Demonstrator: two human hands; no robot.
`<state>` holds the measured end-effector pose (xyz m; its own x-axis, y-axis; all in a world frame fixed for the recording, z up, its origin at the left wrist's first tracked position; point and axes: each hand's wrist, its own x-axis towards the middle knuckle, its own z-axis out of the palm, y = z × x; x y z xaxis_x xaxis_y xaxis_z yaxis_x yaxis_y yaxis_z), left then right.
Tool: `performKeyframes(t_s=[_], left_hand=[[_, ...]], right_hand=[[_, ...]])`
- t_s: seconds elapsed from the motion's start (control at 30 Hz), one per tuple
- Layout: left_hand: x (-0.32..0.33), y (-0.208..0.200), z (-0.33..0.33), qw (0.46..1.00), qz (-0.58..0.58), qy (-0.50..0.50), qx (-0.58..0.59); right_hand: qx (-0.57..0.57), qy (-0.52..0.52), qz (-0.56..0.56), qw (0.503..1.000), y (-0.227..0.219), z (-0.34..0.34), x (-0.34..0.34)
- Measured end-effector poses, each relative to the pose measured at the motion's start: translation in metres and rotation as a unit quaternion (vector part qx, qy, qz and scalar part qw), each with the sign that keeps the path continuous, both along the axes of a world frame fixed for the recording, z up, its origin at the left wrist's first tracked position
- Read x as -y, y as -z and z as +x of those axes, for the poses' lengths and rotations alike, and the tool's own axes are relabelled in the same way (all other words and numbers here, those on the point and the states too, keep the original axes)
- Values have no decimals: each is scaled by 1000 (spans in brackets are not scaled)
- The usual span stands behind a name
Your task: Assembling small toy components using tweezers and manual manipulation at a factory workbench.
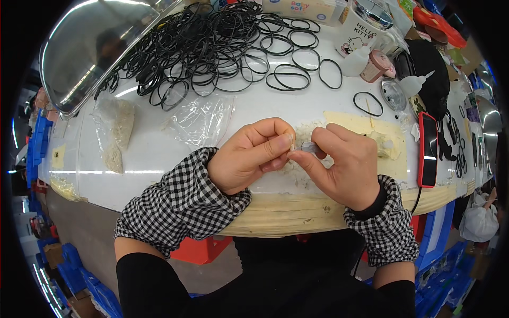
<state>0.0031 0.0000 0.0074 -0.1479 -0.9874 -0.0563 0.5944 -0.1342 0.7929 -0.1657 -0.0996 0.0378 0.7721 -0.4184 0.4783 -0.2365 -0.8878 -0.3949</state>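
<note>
My left hand (249, 153) is closed, its thumb and forefinger pinching a tiny pale piece (292, 144) above the near part of the table. Facing it, my right hand (344, 164) grips a short grey metal blade (308, 147), whose end points at that piece. Most of the blade is hidden by my fingers. Beneath both hands, whitish shavings (306, 183) lie scattered on the tabletop. To the left of my left hand lies a crumpled clear plastic bag (204, 119). Another clear bag (122, 127) farther left contains small pale bits.
A large tangle of black rubber rings (207, 42) covers the far middle. A clear plastic cover (95, 47) stands far left. On the right are a red-framed phone (428, 151) with a cable, a white squeeze bottle (413, 85) and a printed white cup (363, 26). Yellow paper (395, 167) lies nearer.
</note>
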Motion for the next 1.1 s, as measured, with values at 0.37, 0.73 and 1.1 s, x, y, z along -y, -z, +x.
performKeyframes(t_s=[0.37, 0.73, 1.1], left_hand=[[-1, 2, -6, 992, 56, -103, 52], [-4, 0, -5, 994, 85, -47, -49], [-5, 1, -2, 994, 92, -55, -30]], right_hand=[[98, -60, 143, 983, 4, 3, -1], [73, -47, 177, 980, 2, 4, -6], [66, -17, 202, 977, -4, 4, -1]])
